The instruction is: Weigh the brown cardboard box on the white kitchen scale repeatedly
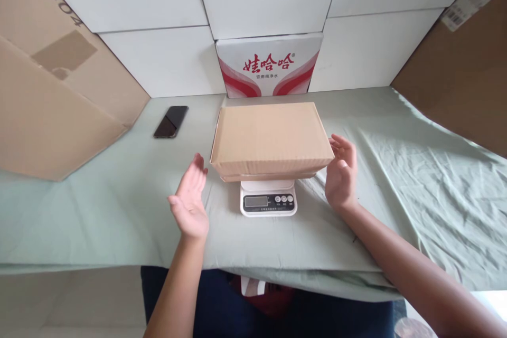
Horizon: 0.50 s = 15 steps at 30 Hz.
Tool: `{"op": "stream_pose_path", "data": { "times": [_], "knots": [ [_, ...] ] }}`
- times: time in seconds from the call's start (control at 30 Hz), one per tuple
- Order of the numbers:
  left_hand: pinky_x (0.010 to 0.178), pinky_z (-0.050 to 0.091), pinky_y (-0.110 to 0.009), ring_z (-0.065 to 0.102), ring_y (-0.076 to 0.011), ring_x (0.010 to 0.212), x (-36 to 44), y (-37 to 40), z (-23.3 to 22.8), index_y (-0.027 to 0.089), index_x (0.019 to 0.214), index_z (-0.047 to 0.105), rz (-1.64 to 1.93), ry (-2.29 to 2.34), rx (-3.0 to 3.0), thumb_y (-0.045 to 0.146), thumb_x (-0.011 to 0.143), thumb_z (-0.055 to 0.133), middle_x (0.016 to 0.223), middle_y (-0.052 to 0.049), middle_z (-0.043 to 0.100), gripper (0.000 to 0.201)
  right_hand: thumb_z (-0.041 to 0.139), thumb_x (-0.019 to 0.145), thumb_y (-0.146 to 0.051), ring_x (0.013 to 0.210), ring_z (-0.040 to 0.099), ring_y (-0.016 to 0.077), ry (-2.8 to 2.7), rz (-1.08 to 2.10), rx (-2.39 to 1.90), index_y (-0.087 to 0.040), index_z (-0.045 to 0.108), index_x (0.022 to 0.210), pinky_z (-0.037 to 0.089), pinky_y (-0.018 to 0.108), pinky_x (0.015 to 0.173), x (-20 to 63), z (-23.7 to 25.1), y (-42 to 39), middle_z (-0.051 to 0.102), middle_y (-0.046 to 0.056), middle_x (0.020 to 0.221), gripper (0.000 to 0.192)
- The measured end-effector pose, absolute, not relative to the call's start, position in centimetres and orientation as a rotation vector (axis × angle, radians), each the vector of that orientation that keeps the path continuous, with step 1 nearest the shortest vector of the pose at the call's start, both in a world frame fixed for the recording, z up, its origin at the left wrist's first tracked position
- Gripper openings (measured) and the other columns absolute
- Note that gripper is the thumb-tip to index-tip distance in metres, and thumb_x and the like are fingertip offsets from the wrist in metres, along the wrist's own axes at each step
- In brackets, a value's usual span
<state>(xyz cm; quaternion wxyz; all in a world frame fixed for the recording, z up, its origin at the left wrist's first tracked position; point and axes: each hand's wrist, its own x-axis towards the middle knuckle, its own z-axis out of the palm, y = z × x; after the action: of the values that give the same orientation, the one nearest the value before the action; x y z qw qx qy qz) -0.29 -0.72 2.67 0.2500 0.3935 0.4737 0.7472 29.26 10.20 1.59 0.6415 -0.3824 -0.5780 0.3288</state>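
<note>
A flat brown cardboard box (271, 137) lies on a small white digital scale (268, 199) on the table. My left hand (190, 198) hovers open to the left of the box, palm turned toward it, a short gap away. My right hand (340, 173) is open at the box's right end, fingertips at or just off its corner; I cannot tell whether they touch. Neither hand holds anything. The scale's display shows no readable number.
A pale green cloth (396, 169) covers the table. A black phone (171, 121) lies at the back left. A white carton with red print (269, 66) stands behind the scale. Large brown cardboard sheets lean at the left (51, 100) and right (463, 74).
</note>
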Motion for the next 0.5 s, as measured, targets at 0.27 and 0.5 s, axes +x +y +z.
{"op": "stream_pose_path", "data": {
  "times": [0.27,0.5],
  "knots": [
    [0.128,0.037,-0.054,0.05,-0.036,0.153,-0.2,-0.7,2.7,0.03,0.137,0.075,2.028,1.262,1.073,0.087,0.094,0.029,0.155,-0.011,0.064,0.085,0.058,0.088,-0.065,0.129,0.06,0.0321,-1.282,0.789,-0.844,-0.035,0.06,0.134,0.049,0.055,0.109,29.2,1.4,10.2,0.063,0.006,0.129,0.055],
    [0.13,0.032,-0.055,0.039,-0.0356,0.16,-0.2,-0.8,3.0,0.034,0.148,0.066,1.89,1.212,1.108,0.091,0.091,0.028,0.167,-0.008,0.051,0.089,0.052,0.093,-0.072,0.154,0.047,0.0356,-1.374,0.948,-0.841,-0.043,0.046,0.152,0.039,0.064,0.126,28.7,2.0,9.0,0.051,0.003,0.162,0.066]
  ]
}}
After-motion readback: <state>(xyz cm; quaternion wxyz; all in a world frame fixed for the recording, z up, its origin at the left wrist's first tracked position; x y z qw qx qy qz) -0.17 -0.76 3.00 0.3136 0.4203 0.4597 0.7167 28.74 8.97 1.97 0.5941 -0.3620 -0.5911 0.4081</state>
